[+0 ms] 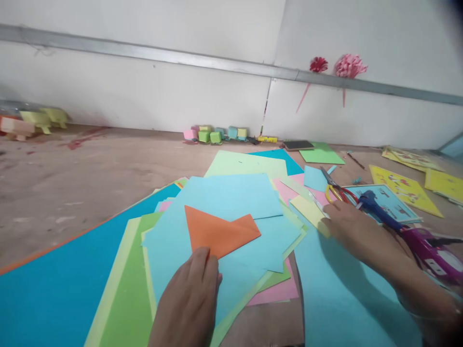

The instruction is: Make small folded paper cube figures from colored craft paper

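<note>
White wall panels form the background, crossed by a metal rail. Below them extends a brown desk, bearing paper of several colours. At lower left lies a deep-blue sheet with an orange edge; at lower right, a plain light-blue sheet. Between them is a fanned paper pile, light blue uppermost, with green and pink margins showing beneath.

At right, the right hand reaches in, fingertips at a pale-yellow strip just beside the scissors; its grip is blurred, and whether it holds anything cannot be told. The left hand is set over the pile, fingertips on the lower edge of the orange folded paper; whether this grip pinches or merely presses cannot be told. A blue-and-purple tool lies beyond the right forearm.

The orange folded paper, angular in outline, rests on the light-blue top of the pile. Yellow printed cards lie at far right. Scissors with red and yellow handles lie near the right hand. A pink paper flower and a smaller red one appear at the rail. Small paper blocks stand in a row near the wall.
</note>
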`<state>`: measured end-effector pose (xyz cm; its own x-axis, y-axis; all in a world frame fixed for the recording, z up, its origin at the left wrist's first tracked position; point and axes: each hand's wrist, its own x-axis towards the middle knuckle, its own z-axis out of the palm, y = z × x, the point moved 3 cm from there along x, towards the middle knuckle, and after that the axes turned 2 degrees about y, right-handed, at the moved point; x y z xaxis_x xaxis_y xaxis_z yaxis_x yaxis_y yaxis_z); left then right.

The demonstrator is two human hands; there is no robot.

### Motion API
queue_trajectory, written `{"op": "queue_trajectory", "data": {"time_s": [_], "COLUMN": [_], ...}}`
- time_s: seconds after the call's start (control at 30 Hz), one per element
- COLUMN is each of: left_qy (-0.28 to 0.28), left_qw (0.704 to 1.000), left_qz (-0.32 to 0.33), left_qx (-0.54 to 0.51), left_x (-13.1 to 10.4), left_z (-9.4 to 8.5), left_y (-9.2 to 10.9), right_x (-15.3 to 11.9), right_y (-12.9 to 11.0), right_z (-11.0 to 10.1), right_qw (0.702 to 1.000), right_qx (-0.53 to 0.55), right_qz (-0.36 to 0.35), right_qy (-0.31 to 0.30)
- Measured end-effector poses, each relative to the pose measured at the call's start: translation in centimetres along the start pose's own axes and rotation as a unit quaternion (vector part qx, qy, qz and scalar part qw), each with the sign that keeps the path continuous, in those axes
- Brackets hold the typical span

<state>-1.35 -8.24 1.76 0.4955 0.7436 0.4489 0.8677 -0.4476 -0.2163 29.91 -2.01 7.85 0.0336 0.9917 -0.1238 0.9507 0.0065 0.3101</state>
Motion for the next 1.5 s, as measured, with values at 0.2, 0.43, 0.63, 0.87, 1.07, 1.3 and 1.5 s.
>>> {"op": "queue_trajectory", "data": {"time_s": [0.2,0.43,0.63,0.87,1.07,1.3,1.5], "left_qy": [-0.067,-0.047,-0.013,-0.018,-0.032,-0.053,-0.047], "left_qw": [0.997,0.999,1.0,0.996,0.995,0.994,0.995], "left_qz": [-0.015,0.004,0.013,0.033,0.047,0.047,0.059], "left_qx": [-0.027,0.005,-0.025,-0.085,-0.086,-0.084,-0.061], "left_x": [-0.8,-1.1,-0.4,0.5,0.2,0.3,0.8], "left_z": [0.6,0.9,0.7,1.2,1.5,1.5,1.0], "left_y": [-0.3,-0.3,0.2,1.0,0.8,0.6,0.8], "right_x": [-0.2,0.3,1.8,2.8,2.6,3.4,4.4], "right_y": [2.5,2.5,-1.6,-3.0,0.9,-8.8,-11.7], "right_z": [4.2,1.4,-1.5,-0.6,-4.5,-2.8,0.2], "right_qw": [0.997,0.999,0.944,0.966,0.972,0.921,0.925], "right_qx": [-0.024,-0.03,0.284,0.228,0.154,0.35,0.341], "right_qz": [0.059,0.041,-0.156,-0.109,0.091,-0.165,-0.165], "right_qy": [-0.033,0.017,0.058,0.058,0.15,0.046,0.02]}}
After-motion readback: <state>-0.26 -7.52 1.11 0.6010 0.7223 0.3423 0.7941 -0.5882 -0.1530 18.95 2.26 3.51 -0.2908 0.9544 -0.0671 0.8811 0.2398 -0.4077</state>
